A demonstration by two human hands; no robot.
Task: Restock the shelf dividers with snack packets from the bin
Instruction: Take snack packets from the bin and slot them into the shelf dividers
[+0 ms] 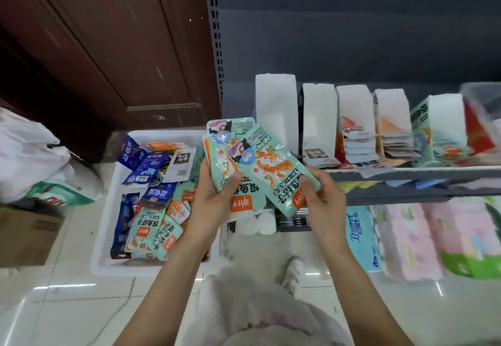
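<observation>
My left hand [214,196] grips a small stack of mint-green snack packets [225,150] with a cartoon bird print. My right hand [322,196] pinches the lower end of another mint-green packet [273,172] that lies tilted across the stack. Both are held in the air between the white bin [108,261] on the floor at the left and the shelf. The bin holds several blue, green and orange packets [151,196]. On the shelf at the right stand white dividers [276,110] with rows of packets between them [360,145].
The grey shelf edge [406,175] runs right of my hands. Below it lie tissue packs [360,237] and pink wrapped packs [423,232]. A brown wooden door [108,47] rises behind the bin. White plastic bags [29,156] and a cardboard box [27,234] sit at the left.
</observation>
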